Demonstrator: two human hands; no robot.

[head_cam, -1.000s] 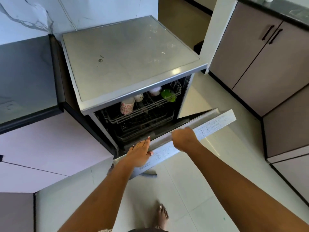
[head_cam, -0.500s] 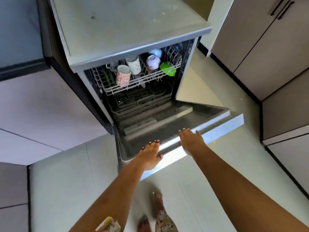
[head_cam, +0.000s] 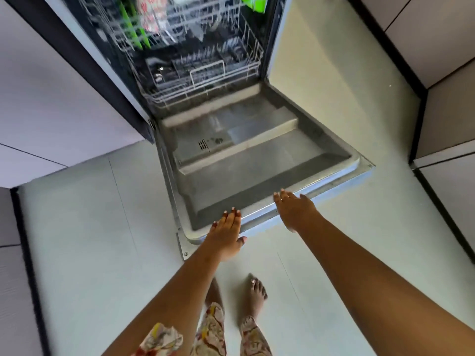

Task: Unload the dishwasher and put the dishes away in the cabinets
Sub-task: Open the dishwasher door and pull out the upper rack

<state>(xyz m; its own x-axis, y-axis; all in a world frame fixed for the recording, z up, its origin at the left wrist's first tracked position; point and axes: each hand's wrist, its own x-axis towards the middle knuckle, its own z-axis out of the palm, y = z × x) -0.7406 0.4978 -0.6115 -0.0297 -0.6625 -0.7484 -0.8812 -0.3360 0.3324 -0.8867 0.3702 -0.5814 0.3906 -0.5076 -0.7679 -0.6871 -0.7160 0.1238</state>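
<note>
Door (head_cam: 257, 160): lay open.
Left hand (head_cam: 226, 232), right hand (head_cam: 295, 211): at door edge, fingers released.
Racks (head_cam: 205, 73): beyond door, held dishes (head_cam: 149, 16); none unloaded.

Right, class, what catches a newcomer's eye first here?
The grey steel dishwasher door lies wide open mid-picture, left hand and right hand flat at its front edge. Behind it sits the white wire lower rack, a bright green item above at the top edge.
</note>
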